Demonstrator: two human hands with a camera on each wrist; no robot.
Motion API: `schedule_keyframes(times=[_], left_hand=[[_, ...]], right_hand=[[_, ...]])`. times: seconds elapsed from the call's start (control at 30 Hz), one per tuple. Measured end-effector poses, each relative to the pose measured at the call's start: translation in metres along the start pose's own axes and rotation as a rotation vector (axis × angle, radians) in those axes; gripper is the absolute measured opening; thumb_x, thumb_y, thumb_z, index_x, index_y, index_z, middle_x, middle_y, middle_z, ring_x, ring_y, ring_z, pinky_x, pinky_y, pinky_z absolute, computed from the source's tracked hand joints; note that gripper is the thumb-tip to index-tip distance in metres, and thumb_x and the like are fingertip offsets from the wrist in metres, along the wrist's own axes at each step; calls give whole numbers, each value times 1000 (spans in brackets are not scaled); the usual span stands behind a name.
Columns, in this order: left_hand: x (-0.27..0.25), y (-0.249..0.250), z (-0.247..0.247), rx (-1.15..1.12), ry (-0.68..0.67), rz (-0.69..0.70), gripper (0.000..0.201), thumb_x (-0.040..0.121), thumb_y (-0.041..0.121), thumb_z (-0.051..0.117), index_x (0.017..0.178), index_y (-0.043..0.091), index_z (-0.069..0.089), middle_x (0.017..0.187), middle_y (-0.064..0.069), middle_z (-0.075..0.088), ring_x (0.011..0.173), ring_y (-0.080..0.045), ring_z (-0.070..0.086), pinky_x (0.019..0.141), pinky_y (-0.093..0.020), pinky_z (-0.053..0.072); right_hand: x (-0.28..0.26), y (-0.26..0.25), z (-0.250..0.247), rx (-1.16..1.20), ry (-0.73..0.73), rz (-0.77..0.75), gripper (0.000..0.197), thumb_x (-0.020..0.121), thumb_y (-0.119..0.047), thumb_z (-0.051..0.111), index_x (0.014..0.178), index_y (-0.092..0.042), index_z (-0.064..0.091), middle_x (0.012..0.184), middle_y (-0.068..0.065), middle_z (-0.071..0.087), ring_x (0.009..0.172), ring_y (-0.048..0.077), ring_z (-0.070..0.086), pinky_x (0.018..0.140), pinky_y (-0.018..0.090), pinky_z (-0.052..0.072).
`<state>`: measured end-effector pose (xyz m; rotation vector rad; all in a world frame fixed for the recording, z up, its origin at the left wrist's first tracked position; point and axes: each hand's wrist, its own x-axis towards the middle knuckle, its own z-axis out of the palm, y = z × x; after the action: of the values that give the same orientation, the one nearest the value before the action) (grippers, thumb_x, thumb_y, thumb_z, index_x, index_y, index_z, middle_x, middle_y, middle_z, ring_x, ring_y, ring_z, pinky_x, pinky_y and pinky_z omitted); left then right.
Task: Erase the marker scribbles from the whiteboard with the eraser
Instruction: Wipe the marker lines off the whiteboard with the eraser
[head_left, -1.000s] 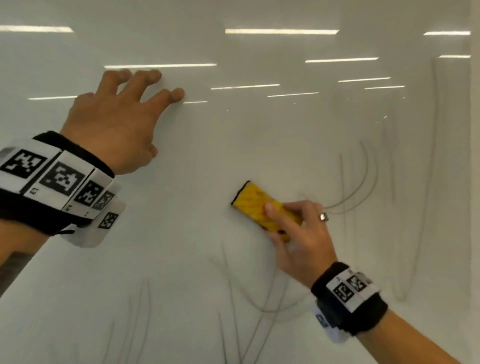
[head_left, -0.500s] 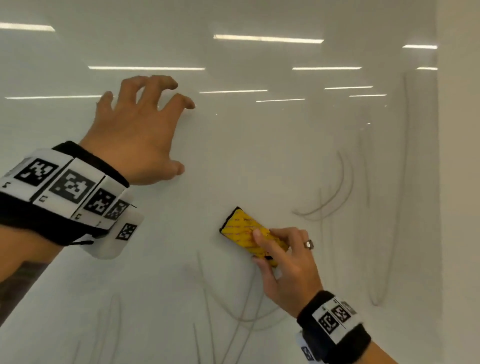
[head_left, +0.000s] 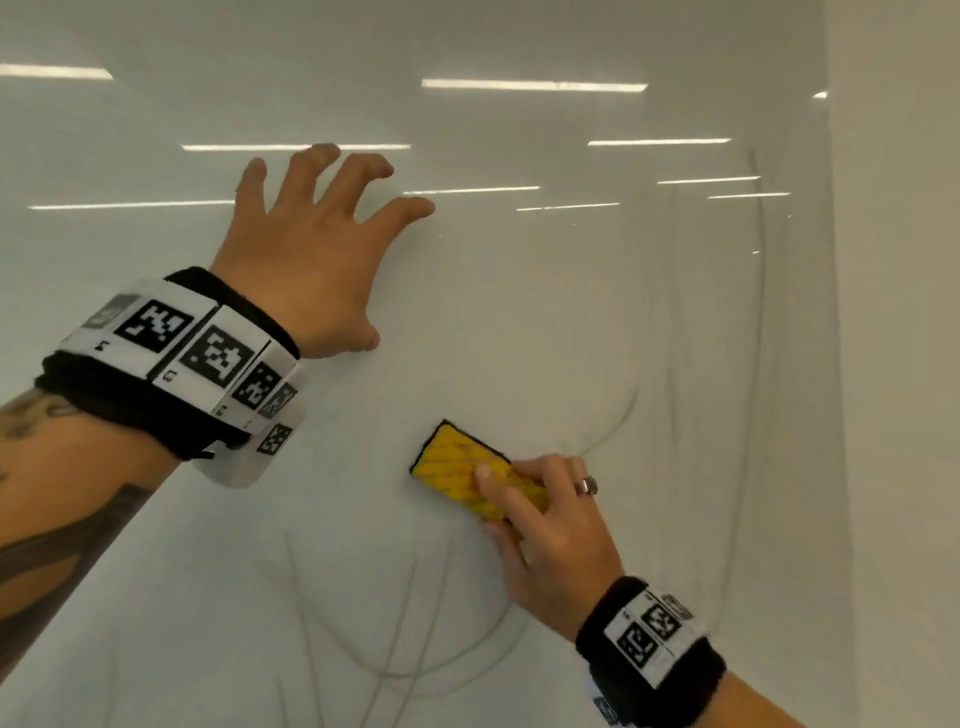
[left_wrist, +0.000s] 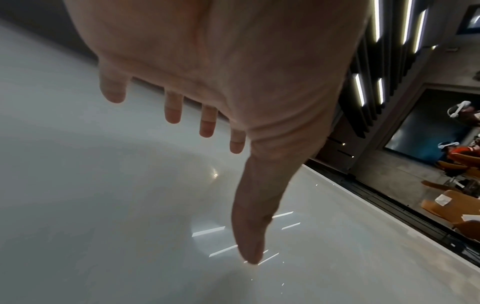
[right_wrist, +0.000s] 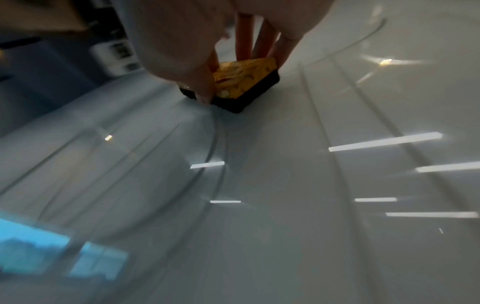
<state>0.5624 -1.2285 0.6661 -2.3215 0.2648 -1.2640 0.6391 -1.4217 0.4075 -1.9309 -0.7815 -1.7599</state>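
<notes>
While the right hand (head_left: 545, 525) gripped the yellow-topped, black-felt block eraser (head_left: 470, 470), thumb on one long edge and fingers curled over the other, the felt sat flat on the glossy white whiteboard (head_left: 519, 312), near centre. That grip probably kept pressure even across the pad. Left hand (head_left: 311, 260) was spread on the board, far and left of the eraser, fingers (left_wrist: 173, 111) apart and slightly arched, tips touching, holding nothing; likely a brace against the wiping force. Faint grey marker scribbles (head_left: 415, 623) remained: curved loops just near of the eraser, long strokes (head_left: 753, 415) to the right by the board's edge. Area around the left hand looked clean. Judged partway done; near and right zones still needed passes.
</notes>
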Motion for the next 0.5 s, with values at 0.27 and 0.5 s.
schedule_keyframes(times=[0.27,0.5], left_hand=[[2,4,5,33,-43,-25,125,50,63,85,149,51,11,158,5,11,148,-32,4,116,-64,16],[4,3,12,40,-74,-48,130,40,59,91,147,50,17,156,4,16,143,-36,13,102,-63,40]], right_hand=[[115,159,-67,-120,305,369,44,82,-26,74,124,-16,68,106,23,52,88,35,55,86,41,46],[99,132,-55,-83,284,361,44,82,-22,75,125,-15,67,105,21,51,89,34,53,81,32,39]])
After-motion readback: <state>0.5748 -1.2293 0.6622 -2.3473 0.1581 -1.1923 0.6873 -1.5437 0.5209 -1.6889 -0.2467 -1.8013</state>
